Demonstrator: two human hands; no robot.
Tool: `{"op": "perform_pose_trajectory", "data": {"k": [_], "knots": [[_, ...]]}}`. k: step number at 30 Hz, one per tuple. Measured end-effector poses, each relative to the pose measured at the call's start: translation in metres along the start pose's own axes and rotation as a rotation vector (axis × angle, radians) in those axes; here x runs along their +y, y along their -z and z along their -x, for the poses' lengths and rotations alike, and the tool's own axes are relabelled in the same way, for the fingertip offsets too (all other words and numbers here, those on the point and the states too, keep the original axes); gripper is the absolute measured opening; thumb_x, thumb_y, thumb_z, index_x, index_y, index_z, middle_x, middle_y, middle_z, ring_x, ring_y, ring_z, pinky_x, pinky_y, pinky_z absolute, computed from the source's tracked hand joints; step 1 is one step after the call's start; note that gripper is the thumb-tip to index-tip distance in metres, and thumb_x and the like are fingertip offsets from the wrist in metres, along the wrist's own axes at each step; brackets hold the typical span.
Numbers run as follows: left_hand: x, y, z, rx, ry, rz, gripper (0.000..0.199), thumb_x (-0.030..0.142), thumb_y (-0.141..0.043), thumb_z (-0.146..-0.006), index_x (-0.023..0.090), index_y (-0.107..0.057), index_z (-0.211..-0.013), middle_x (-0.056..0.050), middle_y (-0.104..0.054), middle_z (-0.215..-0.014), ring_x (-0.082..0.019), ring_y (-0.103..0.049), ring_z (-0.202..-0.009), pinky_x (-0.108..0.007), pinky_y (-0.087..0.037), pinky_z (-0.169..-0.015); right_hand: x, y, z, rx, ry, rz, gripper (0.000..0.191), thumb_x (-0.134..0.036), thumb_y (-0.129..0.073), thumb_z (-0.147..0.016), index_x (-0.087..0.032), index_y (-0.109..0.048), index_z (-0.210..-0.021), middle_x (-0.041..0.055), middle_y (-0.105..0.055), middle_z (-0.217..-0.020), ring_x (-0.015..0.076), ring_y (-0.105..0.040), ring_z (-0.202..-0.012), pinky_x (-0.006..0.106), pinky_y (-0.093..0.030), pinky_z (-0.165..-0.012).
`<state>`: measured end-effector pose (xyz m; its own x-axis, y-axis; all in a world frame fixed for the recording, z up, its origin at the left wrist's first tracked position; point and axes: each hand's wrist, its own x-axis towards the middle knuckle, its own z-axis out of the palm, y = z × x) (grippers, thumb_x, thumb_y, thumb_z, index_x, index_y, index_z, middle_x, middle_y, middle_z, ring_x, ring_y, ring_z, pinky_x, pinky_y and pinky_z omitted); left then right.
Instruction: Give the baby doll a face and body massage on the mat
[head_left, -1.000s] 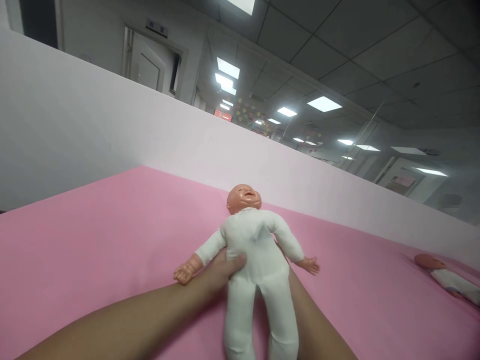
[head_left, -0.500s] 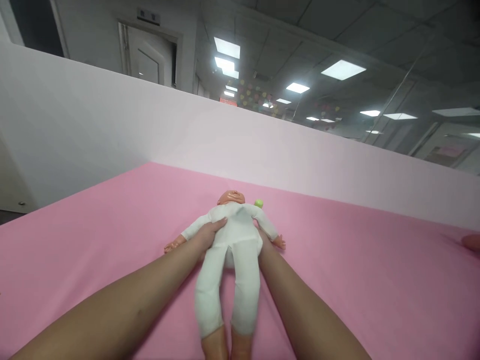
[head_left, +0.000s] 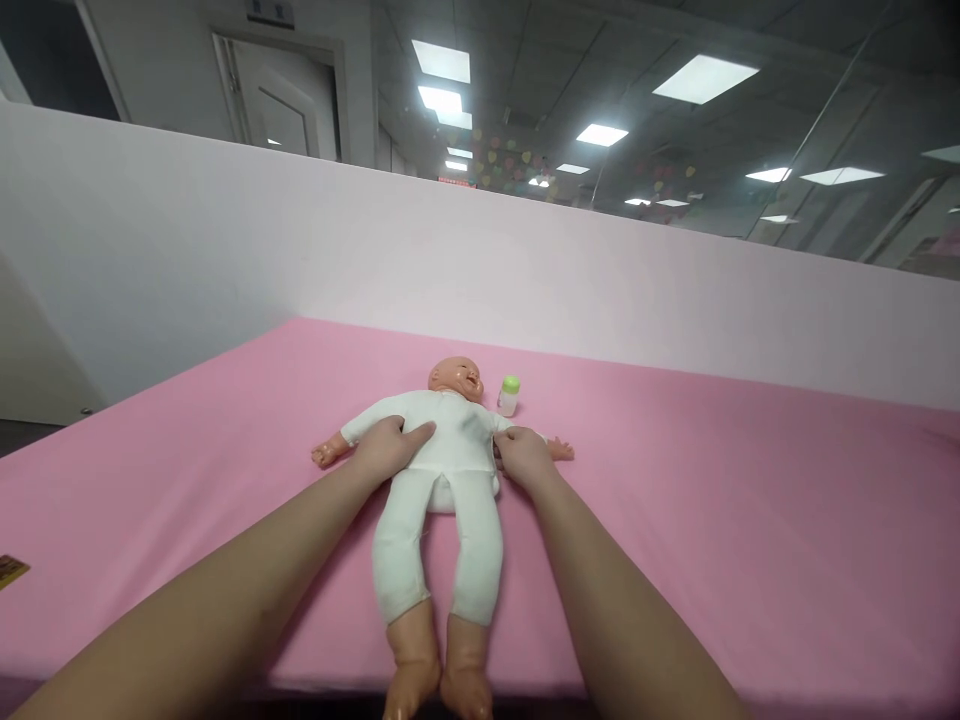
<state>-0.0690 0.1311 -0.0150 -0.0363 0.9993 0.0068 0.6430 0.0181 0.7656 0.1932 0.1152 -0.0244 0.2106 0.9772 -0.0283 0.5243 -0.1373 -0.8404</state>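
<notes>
The fingers of the left hand [head_left: 390, 448] are mostly hidden under the side of the doll [head_left: 448, 440], only the thumb showing on its belly; the right hand [head_left: 523, 455] curls against the other side, covering part of one doll arm. I cannot tell whether either hand's fingers grip or merely rest. The doll's toes are cut off at six o'clock, and a yellow item [head_left: 11, 571] at nine o'clock is cropped past recognition.

The doll lies face up on a pink-covered bench [head_left: 712, 520], head towards twelve, feet reaching past the near edge. A plain white partition [head_left: 525, 260] runs behind it; beyond, a door [head_left: 289, 105] stands at eleven o'clock, and ceiling lights [head_left: 705, 78] spread from twelve to two, the farther ones too small to count surely.

Counted: two hands, one doll in white clothing, one bottle [head_left: 509, 397] with a green cap, at two o'clock from the belly, and one yellow item.
</notes>
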Motion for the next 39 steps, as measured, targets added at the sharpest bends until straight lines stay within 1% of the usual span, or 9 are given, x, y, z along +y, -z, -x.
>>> {"op": "perform_pose_trajectory", "data": {"k": [3, 6, 11, 16, 19, 22, 27, 32, 39], "knots": [[-0.001, 0.008, -0.003, 0.049, -0.077, -0.256, 0.055, 0.077, -0.054, -0.088, 0.024, -0.063, -0.075, -0.009, -0.073, -0.077, -0.035, -0.07, -0.079, -0.041, -0.045, -0.068, -0.003, 0.002, 0.002, 0.073, 0.096, 0.14, 0.024, -0.038, -0.062, -0.092, -0.022, -0.067, -0.074, 0.006, -0.072, -0.076, 0.0237, -0.063, -0.076, 0.034, -0.043, -0.071], [-0.003, 0.009, -0.003, 0.139, -0.153, -0.313, 0.045, 0.068, -0.056, -0.09, 0.025, -0.064, -0.077, -0.007, -0.073, -0.08, -0.032, -0.069, -0.079, -0.041, -0.047, -0.07, -0.009, -0.003, 0.008, 0.149, 0.242, 0.222, 0.025, -0.044, -0.059, -0.095, -0.023, -0.072, -0.092, 0.0052, -0.075, -0.089, 0.024, -0.067, -0.084, 0.035, -0.047, -0.076], [-0.005, -0.008, 0.0, 0.289, -0.475, -0.228, 0.039, 0.049, -0.059, -0.093, 0.023, -0.07, -0.12, -0.011, -0.07, -0.13, -0.032, -0.064, -0.121, -0.044, -0.049, -0.106, -0.016, -0.021, 0.014, 0.195, 0.531, 0.258, 0.041, -0.044, -0.064, -0.095, -0.021, -0.07, -0.128, 0.0125, -0.071, -0.13, 0.03, -0.063, -0.123, 0.043, -0.047, -0.108], [-0.011, -0.029, -0.004, 0.047, -0.583, -0.282, 0.068, 0.049, -0.047, -0.101, 0.012, -0.047, -0.158, -0.014, -0.037, -0.169, -0.031, -0.03, -0.158, -0.046, -0.024, -0.129, -0.015, -0.031, 0.015, -0.043, 0.613, 0.33, 0.063, -0.039, -0.056, -0.1, -0.013, -0.049, -0.157, 0.0144, -0.042, -0.167, 0.0306, -0.034, -0.157, 0.048, -0.025, -0.13], [-0.012, -0.033, -0.005, -0.043, -0.533, -0.336, 0.071, 0.047, -0.043, -0.102, 0.007, -0.043, -0.16, -0.017, -0.039, -0.168, -0.033, -0.032, -0.158, -0.048, -0.025, -0.129, -0.019, -0.031, 0.018, -0.096, 0.585, 0.383, 0.059, -0.037, -0.054, -0.1, -0.012, -0.055, -0.153, 0.0148, -0.052, -0.16, 0.0311, -0.043, -0.151, 0.047, -0.029, -0.127], [-0.004, -0.026, -0.006, -0.024, -0.526, -0.374, 0.064, 0.046, -0.051, -0.097, 0.011, -0.057, -0.15, -0.018, -0.058, -0.154, -0.036, -0.051, -0.144, -0.048, -0.037, -0.12, -0.028, -0.028, 0.016, -0.047, 0.584, 0.424, 0.049, -0.036, -0.06, -0.093, -0.016, -0.068, -0.138, 0.0135, -0.069, -0.14, 0.0319, -0.06, -0.132, 0.044, -0.043, -0.113], [0.021, -0.016, -0.027, -0.008, -0.42, -0.426, 0.031, 0.044, -0.057, -0.09, 0.024, -0.075, -0.105, -0.01, -0.079, -0.101, -0.031, -0.073, -0.094, -0.039, -0.052, -0.079, -0.052, -0.032, -0.006, -0.055, 0.447, 0.566, 0.029, -0.037, -0.054, -0.094, -0.02, -0.077, -0.095, 0.0123, -0.079, -0.1, 0.0297, -0.072, -0.094, 0.038, -0.051, -0.081], [0.037, -0.027, -0.061, 0.1, -0.305, -0.516, 0.027, 0.037, -0.052, -0.091, 0.023, -0.075, -0.085, -0.015, -0.078, -0.095, -0.033, -0.073, -0.094, -0.037, -0.048, -0.073, -0.059, -0.051, -0.035, 0.077, 0.332, 0.626, 0.033, -0.042, -0.053, -0.095, -0.017, -0.076, -0.096, 0.0184, -0.078, -0.102, 0.0332, -0.072, -0.097, 0.039, -0.05, -0.079], [0.023, -0.039, -0.081, 0.151, -0.288, -0.432, 0.022, 0.038, -0.054, -0.088, 0.026, -0.07, -0.081, -0.009, -0.077, -0.087, -0.03, -0.072, -0.088, -0.035, -0.046, -0.068, -0.042, -0.059, -0.056, 0.121, 0.289, 0.521, 0.036, -0.053, -0.054, -0.094, -0.021, -0.07, -0.097, 0.0154, -0.076, -0.098, 0.0354, -0.072, -0.094, 0.042, -0.051, -0.077]]}}
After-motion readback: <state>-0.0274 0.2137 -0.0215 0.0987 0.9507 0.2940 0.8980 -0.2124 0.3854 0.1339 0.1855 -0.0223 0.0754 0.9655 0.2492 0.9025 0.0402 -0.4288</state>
